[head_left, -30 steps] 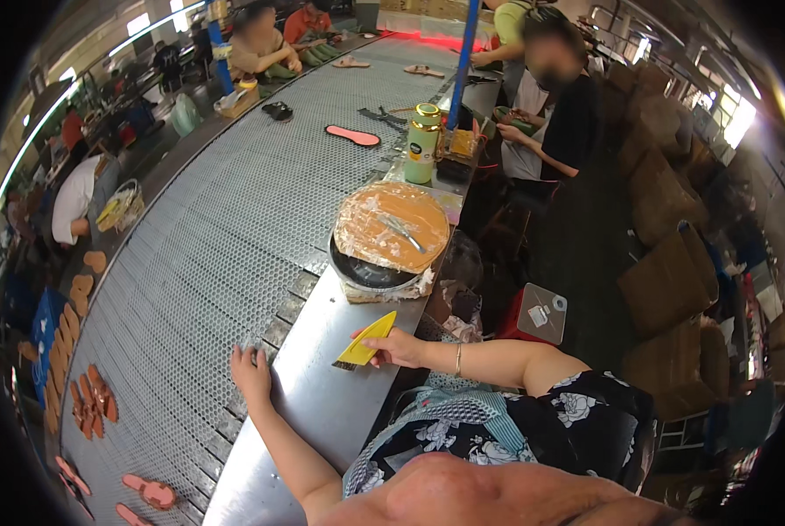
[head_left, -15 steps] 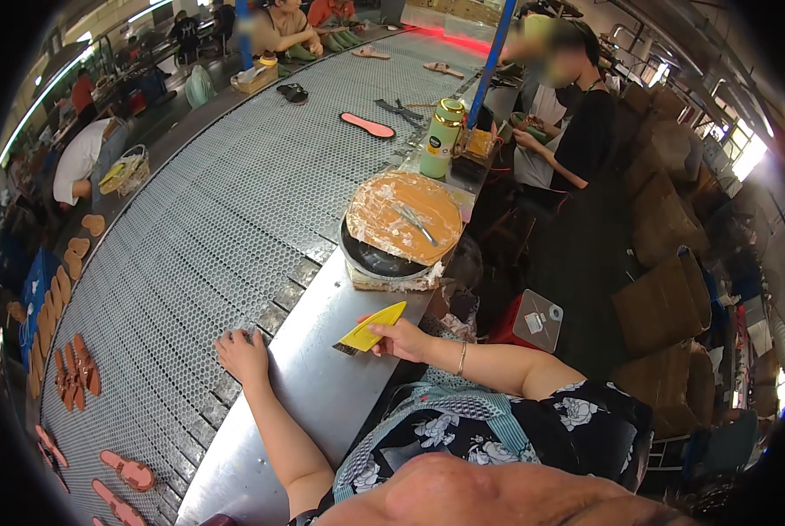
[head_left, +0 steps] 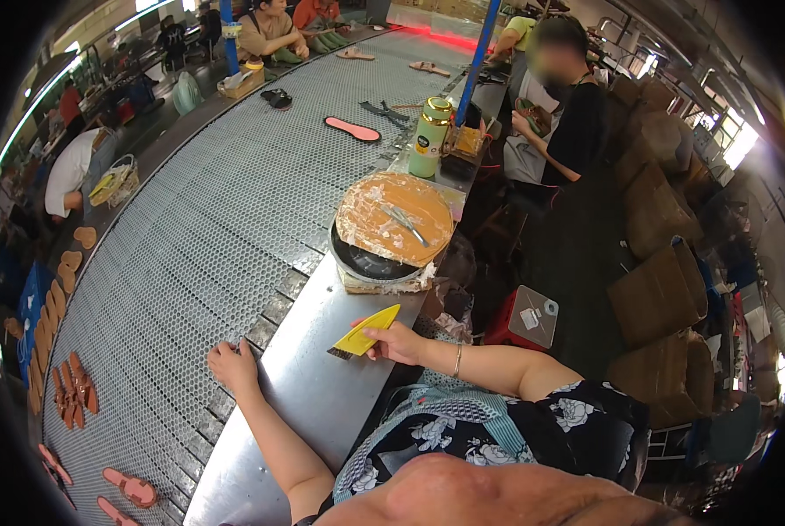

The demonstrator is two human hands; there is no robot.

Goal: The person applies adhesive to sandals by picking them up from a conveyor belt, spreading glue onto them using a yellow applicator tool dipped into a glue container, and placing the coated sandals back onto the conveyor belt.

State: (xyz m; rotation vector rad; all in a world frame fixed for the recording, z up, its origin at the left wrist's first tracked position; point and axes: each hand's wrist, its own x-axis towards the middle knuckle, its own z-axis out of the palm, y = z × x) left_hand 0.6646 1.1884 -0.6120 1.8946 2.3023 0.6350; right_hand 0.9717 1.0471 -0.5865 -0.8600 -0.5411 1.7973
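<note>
My right hand (head_left: pixel 395 343) grips a brush with a flat yellow handle (head_left: pixel 368 330). Its short dark bristles point down and left, just above a bare metal ledge (head_left: pixel 300 386). My left hand (head_left: pixel 233 368) rests at the border of a metal mesh belt (head_left: pixel 182 237), fingers apart and slightly bent, holding nothing I can see. Beyond the brush stands a round dark pan (head_left: pixel 371 261), partly covered by an orange-brown disc (head_left: pixel 388 197) smeared with whitish residue. A slim metal tool (head_left: pixel 406 225) lies across the disc.
A green bottle (head_left: pixel 429 140) stands behind the pan. On the belt lie a pink insole (head_left: pixel 352 129), brown sandals (head_left: pixel 75 390) and pink sandals (head_left: pixel 129 486). A red box (head_left: pixel 524 317) and cardboard cartons (head_left: pixel 657 289) stand right. A co-worker in black (head_left: pixel 577 114) sits beyond.
The view has shifted slightly, so the bottle and pan appear farther left. My left fingers look more bent than before. The brush stays in my right hand, nearly unmoved.
</note>
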